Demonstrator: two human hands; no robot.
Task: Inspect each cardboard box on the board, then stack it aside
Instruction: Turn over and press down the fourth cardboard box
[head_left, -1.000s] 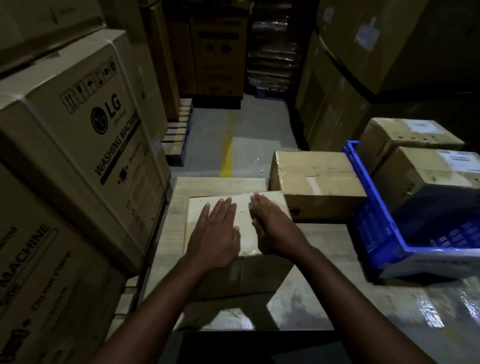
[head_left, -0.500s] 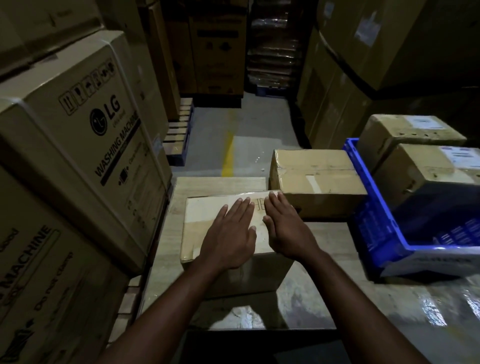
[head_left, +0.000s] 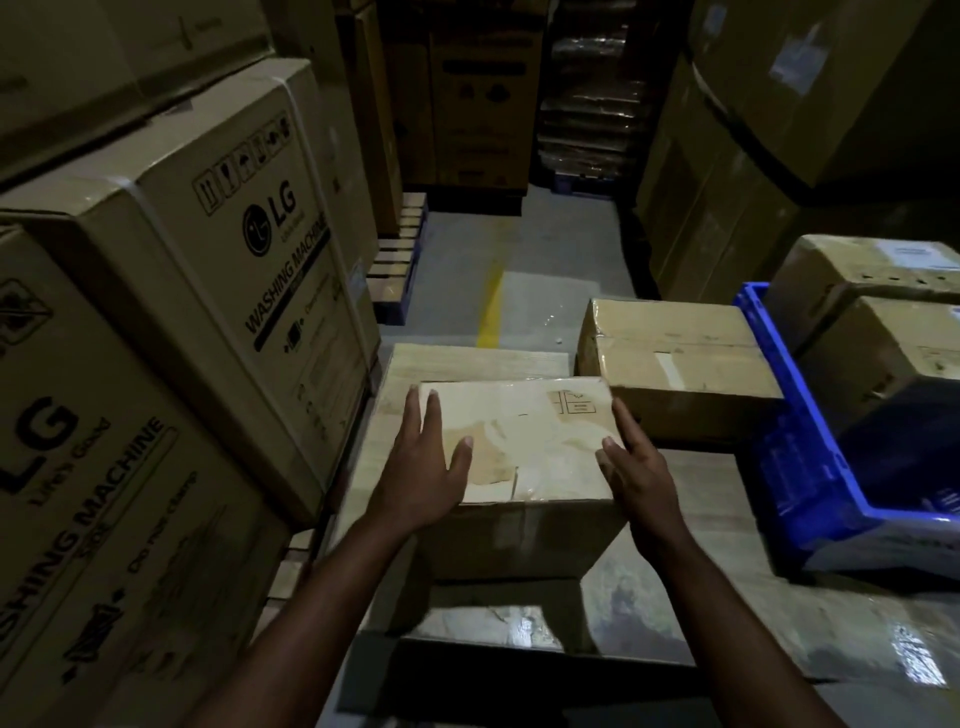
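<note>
- Left hand (head_left: 421, 467) and right hand (head_left: 636, 467), side by side mid-top a second ago, have slid apart to the left and right edges of the box (head_left: 524, 431). Fingers are straight and pressing, nothing clasped.
- Likely the top check is done and a lift or turn comes next.
- Box sits on the board (head_left: 467, 361), just near-left of a second box (head_left: 675, 353).
- Long axis runs left-right, with the handling mark (head_left: 571, 402) at the far-right corner.

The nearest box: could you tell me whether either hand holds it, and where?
No grip yet: left hand lies flat atop the box, right hand against its right edge.
</note>
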